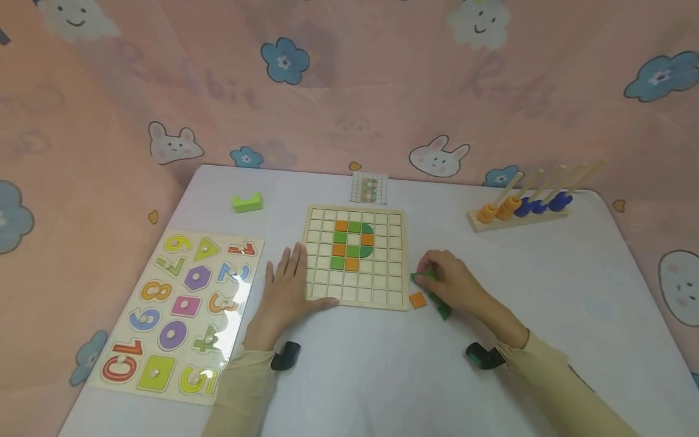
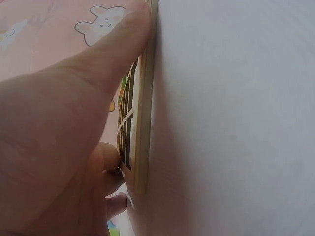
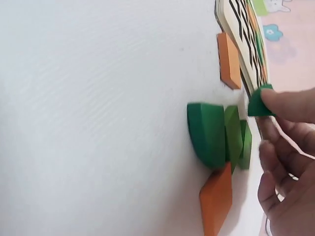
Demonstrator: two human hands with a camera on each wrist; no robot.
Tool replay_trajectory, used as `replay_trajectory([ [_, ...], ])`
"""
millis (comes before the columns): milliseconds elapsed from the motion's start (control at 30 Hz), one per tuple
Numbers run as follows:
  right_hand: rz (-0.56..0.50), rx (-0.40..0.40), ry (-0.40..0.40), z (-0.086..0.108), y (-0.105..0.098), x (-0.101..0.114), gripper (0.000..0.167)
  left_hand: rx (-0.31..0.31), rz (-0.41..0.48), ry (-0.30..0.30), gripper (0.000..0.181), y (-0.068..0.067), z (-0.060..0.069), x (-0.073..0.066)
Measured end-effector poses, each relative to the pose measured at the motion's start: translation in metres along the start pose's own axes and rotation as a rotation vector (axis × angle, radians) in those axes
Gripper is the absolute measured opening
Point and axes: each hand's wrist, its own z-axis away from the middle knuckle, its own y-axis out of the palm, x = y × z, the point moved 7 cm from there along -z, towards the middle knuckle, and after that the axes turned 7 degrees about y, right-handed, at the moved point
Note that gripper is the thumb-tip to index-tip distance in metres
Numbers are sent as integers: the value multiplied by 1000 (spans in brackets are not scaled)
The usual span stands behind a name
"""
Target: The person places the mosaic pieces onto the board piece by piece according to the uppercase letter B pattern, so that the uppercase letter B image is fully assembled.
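A square wooden grid board (image 1: 377, 297) holds orange, green and dark green pieces. My left hand (image 1: 284, 294) lies along its left side, fingers spread, thumb at the front edge; in the left wrist view the thumb touches the board's rim (image 2: 142, 147). To the right of the board, my right hand (image 1: 450, 282) pinches a dark green rounded piece (image 3: 260, 102) between thumb and fingertips. Under and beside that hand lie another dark green piece (image 3: 206, 135), green pieces (image 3: 233, 137) and an orange piece (image 3: 216, 201). A separate orange piece (image 1: 417, 300) is near the board's corner.
A small pattern card (image 1: 369, 187) lies behind the board. At the left are a number and shape puzzle board (image 1: 180, 321) and a light green notched block (image 1: 248, 203). A wooden peg stand (image 1: 519, 220) with orange and blue beads stands at the back right.
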Motion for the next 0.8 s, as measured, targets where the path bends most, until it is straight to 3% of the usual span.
replay_trajectory([
  [233, -45, -21, -88, -8, 7, 18, 33, -5, -3, 2, 136, 0, 0, -1],
  [500, -132, -93, -70, -18, 11, 25, 12, -8, -9, 7, 135, 0, 0, -1],
  [667, -213, -113, -22, -22, 15, 29, 14, -7, -12, 0, 136, 0, 0, -1],
  [800, -235, -109, -54, -24, 21, 38, 20, -7, -11, -3, 135, 0, 0, 0],
])
